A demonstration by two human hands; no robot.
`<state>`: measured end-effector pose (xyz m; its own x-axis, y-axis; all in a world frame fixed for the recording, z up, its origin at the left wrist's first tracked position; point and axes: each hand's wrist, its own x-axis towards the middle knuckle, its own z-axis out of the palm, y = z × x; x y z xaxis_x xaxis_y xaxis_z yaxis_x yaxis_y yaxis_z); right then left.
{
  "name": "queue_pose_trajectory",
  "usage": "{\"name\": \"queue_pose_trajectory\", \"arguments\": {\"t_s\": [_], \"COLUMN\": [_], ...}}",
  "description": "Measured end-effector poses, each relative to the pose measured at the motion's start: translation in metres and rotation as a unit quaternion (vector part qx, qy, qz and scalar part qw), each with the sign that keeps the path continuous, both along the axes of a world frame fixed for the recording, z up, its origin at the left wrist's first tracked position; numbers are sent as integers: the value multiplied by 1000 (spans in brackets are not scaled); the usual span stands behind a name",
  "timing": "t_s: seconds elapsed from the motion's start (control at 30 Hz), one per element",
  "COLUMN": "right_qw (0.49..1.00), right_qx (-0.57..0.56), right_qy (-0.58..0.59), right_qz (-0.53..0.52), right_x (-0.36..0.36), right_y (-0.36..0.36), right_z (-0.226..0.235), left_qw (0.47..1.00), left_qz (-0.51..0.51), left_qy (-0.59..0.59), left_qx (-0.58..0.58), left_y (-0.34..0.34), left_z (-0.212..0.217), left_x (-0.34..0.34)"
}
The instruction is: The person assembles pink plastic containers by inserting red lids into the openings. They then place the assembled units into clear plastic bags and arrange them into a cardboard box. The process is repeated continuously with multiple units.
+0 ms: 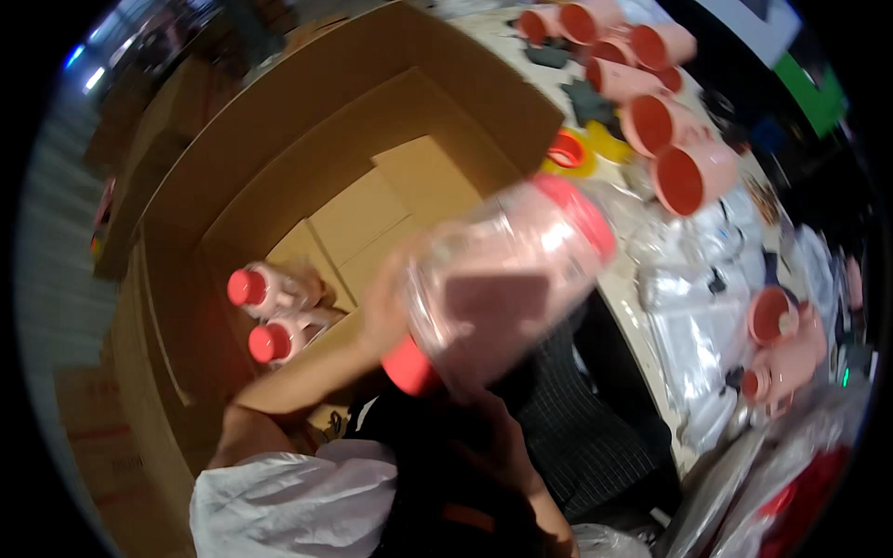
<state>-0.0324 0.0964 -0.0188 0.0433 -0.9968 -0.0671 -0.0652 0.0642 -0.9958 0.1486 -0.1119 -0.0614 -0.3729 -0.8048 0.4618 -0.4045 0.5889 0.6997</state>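
Observation:
A large pink jug [502, 279] in clear plastic hangs tilted in front of me, beside the cardboard box [363, 102]. It has a wide red end [579, 219], a smaller red cap [409, 365] and a dark panel on its side. My left hand [383, 302], smeared by motion, grips the jug at its left side. Under its lower edge is my right hand [502, 442]; its fingers are shadowed and partly hidden, so their hold cannot be made out. Inside the box, at its near left, sit two wrapped pink bottles [284, 293] with red caps.
Along the table [633, 321] at right stand several pink open-mouthed jugs [693, 177], with clear plastic bags [702, 325] closer to me. A yellow and red ring [569, 151] lies by the box's right corner. More cartons [172, 121] are stacked at left.

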Motion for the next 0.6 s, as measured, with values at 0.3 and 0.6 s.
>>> {"name": "queue_pose_trajectory", "arguments": {"t_s": [0.3,0.6], "right_qw": [989,924], "right_qx": [66,112], "right_qy": [41,188], "right_qz": [-128,-314], "right_x": [23,-36], "right_y": [1,75], "right_z": [-24,10], "left_qw": [726,741], "left_qz": [-49,-53], "left_qy": [-677,-655], "left_qx": [-109,137], "left_y": [-169,-227], "left_z": [-2,-126], "left_x": [319,266]}}
